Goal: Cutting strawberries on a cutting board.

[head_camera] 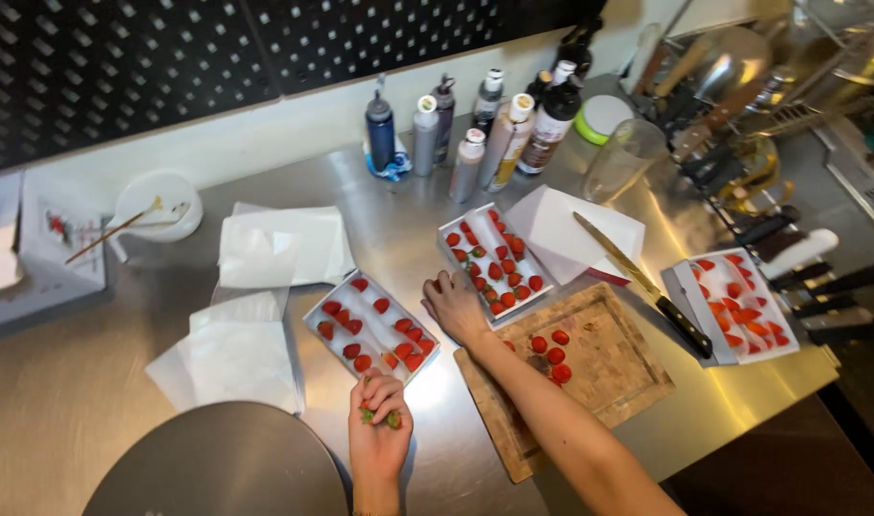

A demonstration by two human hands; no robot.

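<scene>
1. The left hand [377, 420] is curled shut around a strawberry [379, 415]; only bits of red flesh and green leaf show between the fingers.
2. Just ahead of this hand, almost touching the knuckles, lies a white tray of strawberries [372, 328], set at a slant on the steel worktop [93, 382]. Its near corner is the part closest to the hand.
3. The right hand [453, 304] lies palm down, fingers loosely bent, against the near edge of a second white tray of strawberries [494, 260]. Whether it pinches a berry cannot be told; a spot of red shows at its fingertips.
4. The second tray extends away from the right hand, ahead and to its right.
5. Beside the right forearm lies a wooden cutting board [599, 373], with a few loose strawberries [550, 355] grouped on it just right of the wrist.
6. A long kitchen knife [642, 284] rests with its blade across the far corner of the board, well right of the right hand, its dark handle pointing towards a third tray of strawberries [743, 306].
7. Left of both hands, sheets of white paper [236, 354] lie on the worktop.
8. A dark round lid-like disc [217, 459] sits just left of the left wrist.
9. Far ahead of the hands, a row of squeeze bottles [475, 134] stands by the wall.
</scene>
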